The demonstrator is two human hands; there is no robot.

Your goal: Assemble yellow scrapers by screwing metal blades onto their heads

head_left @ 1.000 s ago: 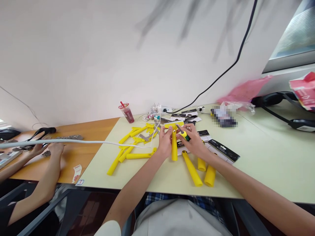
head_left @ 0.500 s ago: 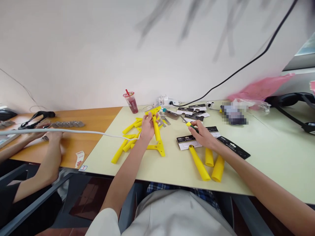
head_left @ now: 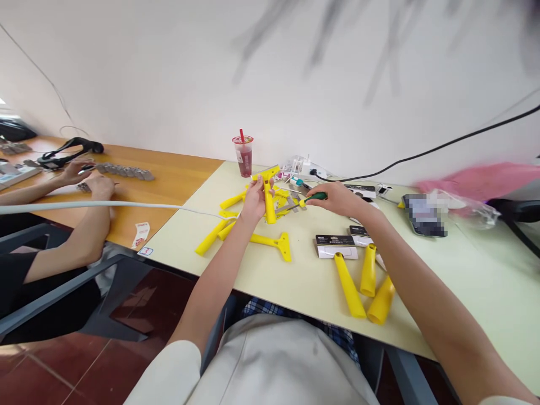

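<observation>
My left hand (head_left: 253, 203) is closed around a yellow plastic scraper (head_left: 270, 207), its wide head up and its handle pointing down. My right hand (head_left: 337, 198) grips a screwdriver (head_left: 316, 197) by its green and yellow handle. The shaft points left and slightly down toward the scraper handle; whether they touch I cannot tell. Loose metal blades (head_left: 292, 202) lie behind and below the shaft. More yellow scrapers (head_left: 211, 236) are heaped around my left forearm, one with its head (head_left: 285, 246) toward the right. Near my right forearm lie several yellow scrapers (head_left: 349, 287) with black-and-white cards (head_left: 336, 247) on their heads.
A cup with a red straw (head_left: 243, 157) stands by the wall. Behind the blades sits a power strip (head_left: 307, 166) with a black cable. A phone (head_left: 423, 214) and pink plastic bag (head_left: 472, 179) lie right. At left, a co-worker's hands (head_left: 98, 184) handle small grey parts.
My right hand has brought the screwdriver left and turned its shaft toward the scraper in my left hand. The view has shifted, and the scraper stays in my grip.
</observation>
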